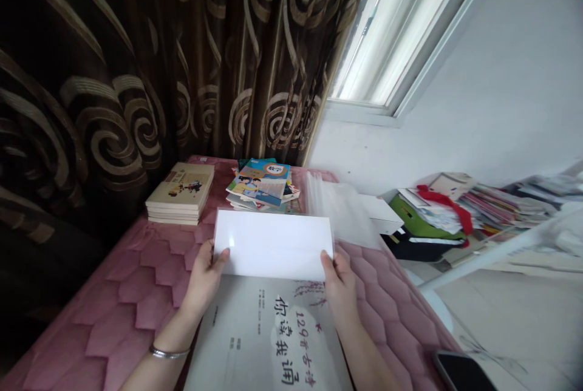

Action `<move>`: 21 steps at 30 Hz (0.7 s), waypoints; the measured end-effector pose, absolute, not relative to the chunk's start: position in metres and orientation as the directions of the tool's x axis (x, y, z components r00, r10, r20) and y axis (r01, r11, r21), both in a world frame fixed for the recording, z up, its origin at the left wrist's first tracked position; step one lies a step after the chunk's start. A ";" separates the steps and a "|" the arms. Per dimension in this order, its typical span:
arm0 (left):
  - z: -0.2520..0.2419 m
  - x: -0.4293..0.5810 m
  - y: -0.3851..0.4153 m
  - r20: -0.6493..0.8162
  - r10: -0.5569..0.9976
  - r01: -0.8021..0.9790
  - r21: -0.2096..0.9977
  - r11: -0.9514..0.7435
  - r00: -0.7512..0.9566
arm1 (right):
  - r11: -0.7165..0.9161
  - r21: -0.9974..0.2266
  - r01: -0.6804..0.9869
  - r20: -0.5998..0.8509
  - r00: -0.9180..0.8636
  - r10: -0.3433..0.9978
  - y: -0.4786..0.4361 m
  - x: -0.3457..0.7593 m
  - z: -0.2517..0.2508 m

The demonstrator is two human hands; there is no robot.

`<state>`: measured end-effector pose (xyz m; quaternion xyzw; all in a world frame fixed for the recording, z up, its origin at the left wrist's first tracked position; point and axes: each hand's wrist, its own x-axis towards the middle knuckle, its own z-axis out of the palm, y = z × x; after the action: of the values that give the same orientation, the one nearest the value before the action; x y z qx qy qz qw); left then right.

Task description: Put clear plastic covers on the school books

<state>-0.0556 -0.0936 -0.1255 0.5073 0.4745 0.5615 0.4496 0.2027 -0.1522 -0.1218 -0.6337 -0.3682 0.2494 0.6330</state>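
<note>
Between my two hands is a glossy white sheet [273, 245] with a thin clear plastic border, held level and wide. My left hand [207, 271] pinches its left edge, thumb on top. At the opposite edge my right hand [339, 278] grips it the same way; the fingers underneath are partly hidden. Below the sheet lies a large pale grey book [241, 342] with Chinese characters and a flower print on its cover. The sheet hides the book's far end.
Pink quilted padding [150, 282] covers the surface. Along its back are stacked beige books [180, 193], colourful textbooks [264, 184], clear plastic sleeves [337, 209] and a white box [380, 215]. A phone [462, 373] lies front right. Papers and a green bag [412, 218] stand beyond.
</note>
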 end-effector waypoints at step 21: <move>-0.124 -0.053 -0.095 0.143 0.986 -0.041 0.988 -0.147 -0.088 | 0.104 -0.988 0.114 0.152 0.596 0.788 -0.150 0.207 -0.131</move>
<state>-0.0528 -0.0949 -0.1242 0.5015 0.4712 0.5675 0.4521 0.2070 -0.1497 -0.1308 -0.6164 -0.3658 0.2607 0.6467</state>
